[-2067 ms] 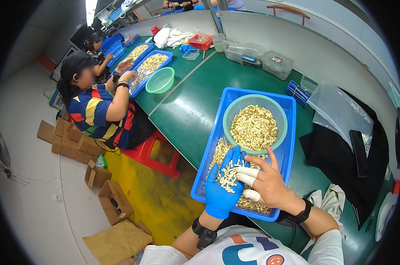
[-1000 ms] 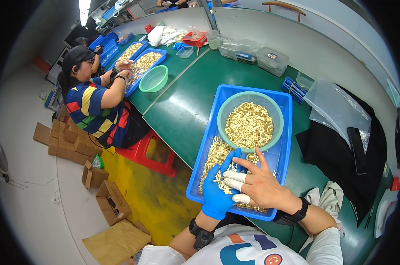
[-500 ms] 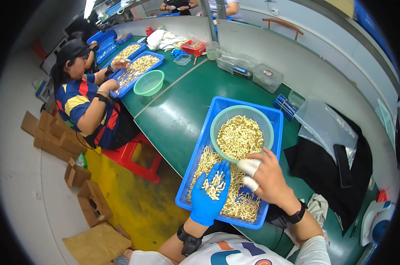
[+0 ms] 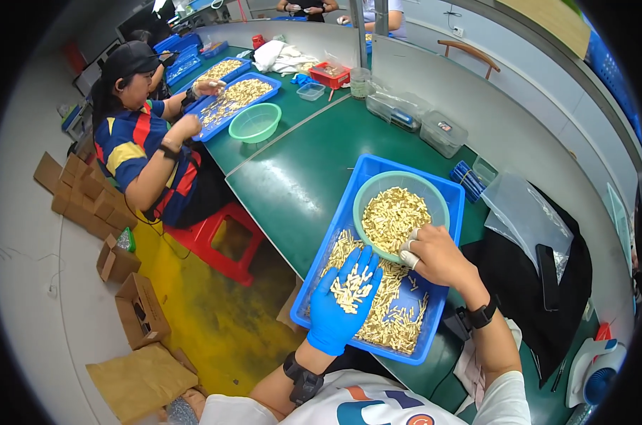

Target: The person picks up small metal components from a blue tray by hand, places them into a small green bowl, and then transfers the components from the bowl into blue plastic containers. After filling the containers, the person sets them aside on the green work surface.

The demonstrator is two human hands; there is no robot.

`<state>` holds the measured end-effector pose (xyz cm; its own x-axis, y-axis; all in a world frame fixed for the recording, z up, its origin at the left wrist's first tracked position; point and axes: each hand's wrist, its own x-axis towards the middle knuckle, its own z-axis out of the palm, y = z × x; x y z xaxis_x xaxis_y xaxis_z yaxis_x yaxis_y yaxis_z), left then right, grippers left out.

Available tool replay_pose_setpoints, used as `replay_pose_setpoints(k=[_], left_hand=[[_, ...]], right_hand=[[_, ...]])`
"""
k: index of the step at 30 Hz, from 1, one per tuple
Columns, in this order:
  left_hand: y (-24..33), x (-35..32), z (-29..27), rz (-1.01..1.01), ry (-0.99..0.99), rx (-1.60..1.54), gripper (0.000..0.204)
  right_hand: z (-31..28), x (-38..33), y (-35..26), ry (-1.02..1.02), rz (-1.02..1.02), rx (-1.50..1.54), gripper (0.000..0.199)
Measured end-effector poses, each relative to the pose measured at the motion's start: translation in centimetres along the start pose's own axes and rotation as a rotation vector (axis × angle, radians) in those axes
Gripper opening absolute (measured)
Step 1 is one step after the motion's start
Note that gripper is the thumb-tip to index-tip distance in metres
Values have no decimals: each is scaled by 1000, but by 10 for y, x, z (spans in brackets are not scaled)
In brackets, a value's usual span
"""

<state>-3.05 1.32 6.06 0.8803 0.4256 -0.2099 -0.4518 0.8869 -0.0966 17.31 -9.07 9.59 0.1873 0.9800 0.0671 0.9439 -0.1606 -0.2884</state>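
The left hand lies open, palm up, bearing small brass-coloured pieces over the blue tray; keeping it level prevents spills. The right hand curls at the green bowl; I can't tell its grip.

pieces: shiny, probably metal | tray: smooth plastic | tabletop: glossy | cloth: matt

Small-parts workshop. Green counter with grey partition along far side; blue trays of small brass-coloured pieces; co-worker at left on red plastic stool; cardboard boxes, worn yellow floor.
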Motion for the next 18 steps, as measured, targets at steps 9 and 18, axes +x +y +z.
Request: replay_pose_setpoints(k=[9,18], left_hand=[[3,-4,-4,-91,-73,22,57],[-2,-5,2,-13,-94,245,58]], right_hand=[[-19,-10,-56,215,-297,152,29],[-2,-26,-53,96,-350,87,44]])
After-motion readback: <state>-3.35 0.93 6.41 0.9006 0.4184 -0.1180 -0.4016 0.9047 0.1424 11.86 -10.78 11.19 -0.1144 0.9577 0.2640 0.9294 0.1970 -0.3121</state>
